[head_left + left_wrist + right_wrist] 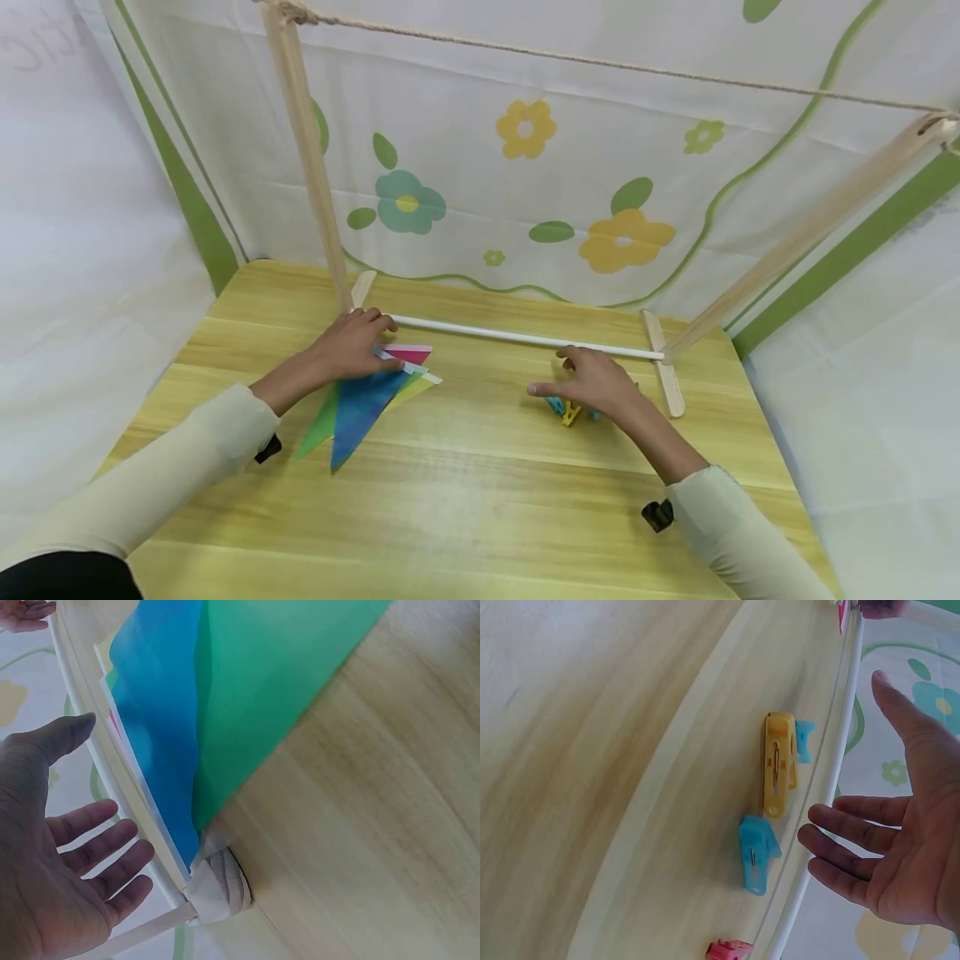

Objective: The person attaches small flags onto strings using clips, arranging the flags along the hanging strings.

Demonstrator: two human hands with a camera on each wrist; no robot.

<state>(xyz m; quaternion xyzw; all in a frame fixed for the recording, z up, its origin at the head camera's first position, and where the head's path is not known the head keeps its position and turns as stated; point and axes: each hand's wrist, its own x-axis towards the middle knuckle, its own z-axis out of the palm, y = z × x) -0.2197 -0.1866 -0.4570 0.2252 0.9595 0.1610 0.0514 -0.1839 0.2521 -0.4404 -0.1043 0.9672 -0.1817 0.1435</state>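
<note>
Left hand empty, fingers loose, above overlapping flags toward the counter's back-left corner; right hand likewise empty, above clips toward the back-right corner. Flags could lift together because they overlap; a careless sweep could scatter clips or knock the white rod.

Small black devices sit beside cream sleeves' cuffs.

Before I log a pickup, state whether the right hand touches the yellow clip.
Apart: the right wrist view shows tabletop between right hand and yellow clip.
</note>
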